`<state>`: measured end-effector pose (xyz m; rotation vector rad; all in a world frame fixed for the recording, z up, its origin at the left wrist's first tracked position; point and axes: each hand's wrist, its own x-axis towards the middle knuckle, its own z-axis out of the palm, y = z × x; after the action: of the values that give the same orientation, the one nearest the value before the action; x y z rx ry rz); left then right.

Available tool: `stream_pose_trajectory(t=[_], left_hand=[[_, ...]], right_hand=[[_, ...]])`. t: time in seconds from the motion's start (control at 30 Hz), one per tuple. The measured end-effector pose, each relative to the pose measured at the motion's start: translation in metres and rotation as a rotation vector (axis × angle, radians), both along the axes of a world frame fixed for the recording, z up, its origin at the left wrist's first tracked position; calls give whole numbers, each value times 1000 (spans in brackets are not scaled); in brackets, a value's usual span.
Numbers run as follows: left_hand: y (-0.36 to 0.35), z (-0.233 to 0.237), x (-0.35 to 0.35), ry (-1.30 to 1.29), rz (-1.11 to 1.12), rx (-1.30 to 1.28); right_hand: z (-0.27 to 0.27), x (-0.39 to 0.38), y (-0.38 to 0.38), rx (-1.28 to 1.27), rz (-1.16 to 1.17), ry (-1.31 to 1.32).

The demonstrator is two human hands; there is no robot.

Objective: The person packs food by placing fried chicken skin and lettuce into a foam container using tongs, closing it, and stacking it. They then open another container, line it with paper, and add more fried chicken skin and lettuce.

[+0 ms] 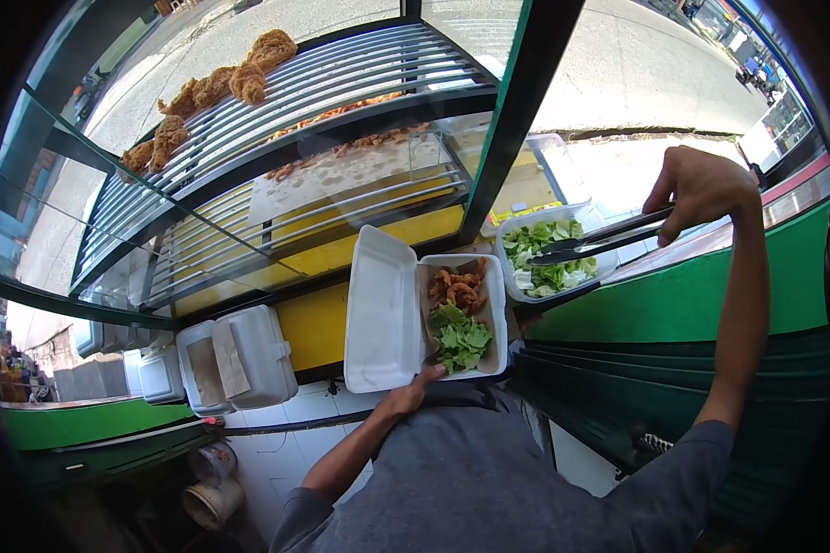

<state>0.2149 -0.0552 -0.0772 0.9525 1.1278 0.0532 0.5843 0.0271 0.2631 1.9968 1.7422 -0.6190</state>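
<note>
My left hand (413,391) grips the near edge of an open white foam takeout box (378,313), its lid folded back to the left. Inside, on brown paper, fried chicken pieces (458,288) lie at the far end and chopped lettuce (459,338) at the near end. Out to the right, my right hand (707,192) is closed round the handle end of dark tongs (609,237). The tongs' tips rest over a clear plastic tub (609,263) of cut lettuce (563,276), touching the leaves. Whether a leaf sits between the tips, I cannot make out.
A glass display case (304,120) with metal racks holds fried chicken pieces (249,78) on top and smaller bits below. Several foam boxes (258,355) stand at the left. A green counter panel (655,309) runs along the right. Buckets (214,498) sit low at left.
</note>
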Motion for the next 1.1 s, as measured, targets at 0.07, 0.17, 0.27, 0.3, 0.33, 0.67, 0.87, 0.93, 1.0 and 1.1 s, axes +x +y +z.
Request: stream_pose_trajectory(t=[0.07,0.17,0.27,0.3,0.33,0.67,0.87,0.93,1.0,1.1], left_hand=[[0,-1,0,9,12,-13],[-1,-7,0,-3,26,22],[-1,-6,1,7,45,26],[0,1,1,0,50,20],[1,7,2,-7,55,13],[1,7,4,8,59,39],[3,10,5,-37,73,29],[1,-2,4,-60,69,48],[2,-10,3,-66,76,34],[1,-17,2,-54,71,47]], right_hand=[[5,-5,-7,3,37,103],[-5,-6,-15,-34,127,262],[2,-14,-16,0,99,135],[0,-11,-17,37,22,67],[-4,-6,-16,44,31,20],[-50,-9,-5,69,144,-33],[-1,-10,-22,166,2,50],[4,-4,-26,151,45,98],[4,-8,-27,117,88,194],[-8,-16,-25,62,178,361]])
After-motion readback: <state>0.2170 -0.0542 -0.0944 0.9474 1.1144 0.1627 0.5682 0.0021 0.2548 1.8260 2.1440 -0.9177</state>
